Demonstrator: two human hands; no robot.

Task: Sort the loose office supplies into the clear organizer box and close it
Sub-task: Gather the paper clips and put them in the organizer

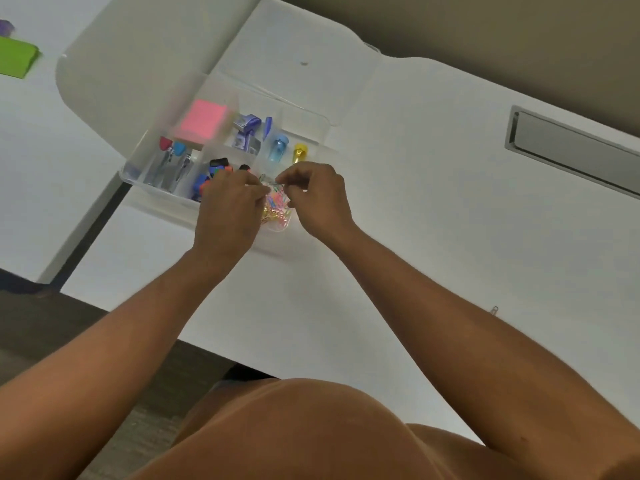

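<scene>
Knee (311, 431) below; stray paperclip (495, 310) beside right forearm (450, 317).

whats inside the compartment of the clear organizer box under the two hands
A heap of coloured paper clips, pink, yellow and gold. The left hand and right hand cover part of the clear organizer box there.

White bench (398, 174) fills most of the view. A grey recessed slot (575, 150) is set into its surface at 3 o'clock. Tan wall (485, 26) runs behind the bench at 1 o'clock. A green sheet (15, 58) lies at 10 o'clock on a separate white surface, with a small purple object (6, 27) just beyond it, blurred. Dark floor (45, 327) shows at 8 o'clock.
</scene>
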